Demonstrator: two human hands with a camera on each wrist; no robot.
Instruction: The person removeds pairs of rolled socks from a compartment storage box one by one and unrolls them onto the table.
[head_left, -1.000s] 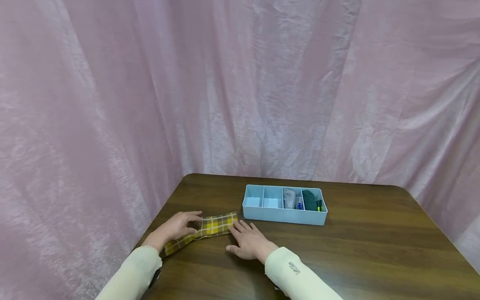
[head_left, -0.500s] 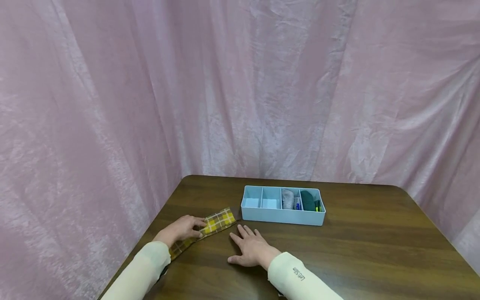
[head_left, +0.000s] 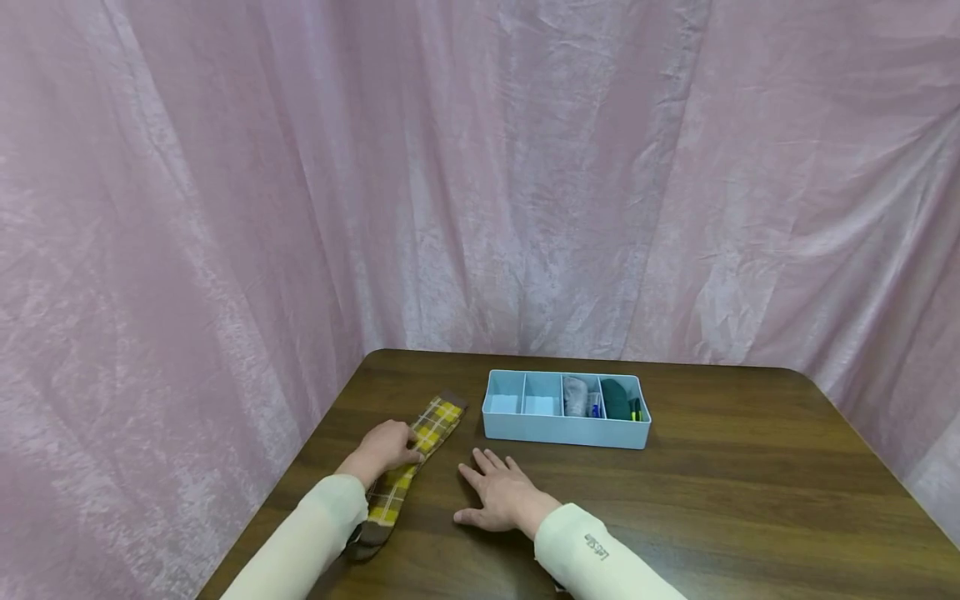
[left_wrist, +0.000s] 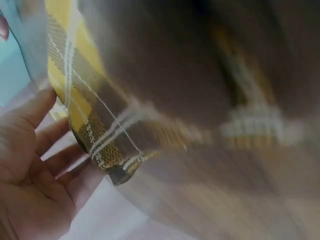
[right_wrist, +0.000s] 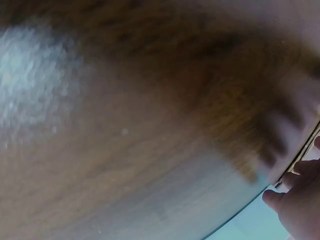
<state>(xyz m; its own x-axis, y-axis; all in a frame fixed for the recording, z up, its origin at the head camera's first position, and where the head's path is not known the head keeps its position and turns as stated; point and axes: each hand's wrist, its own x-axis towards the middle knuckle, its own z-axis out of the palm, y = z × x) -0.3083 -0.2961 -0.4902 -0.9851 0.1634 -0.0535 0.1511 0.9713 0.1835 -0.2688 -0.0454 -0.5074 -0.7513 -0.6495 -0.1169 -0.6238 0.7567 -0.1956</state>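
Note:
A yellow and brown plaid sock (head_left: 397,490) with dark brown ends lies lengthwise on the left part of the table. My left hand (head_left: 386,447) grips it near the middle, covering part of it. In the left wrist view the thumb and fingers of that hand (left_wrist: 40,165) stand on either side of the plaid fabric (left_wrist: 112,127). To the right of the sock, my right hand (head_left: 501,494) is spread low over the tabletop, palm down and holding nothing. The right wrist view is mostly blurred brown, with part of the hand (right_wrist: 302,200) at the lower right.
A light blue box (head_left: 562,429) with compartments stands beyond my right hand. Toward its right are a grey fabric bundle (head_left: 576,397) and a dark green one (head_left: 616,400). The brown wooden table (head_left: 735,467) ends at a pink curtain (head_left: 525,208).
The sock has swung from lying crosswise to pointing away from me, its far end moving left and back. My left hand moved with it; my right hand came off the sock.

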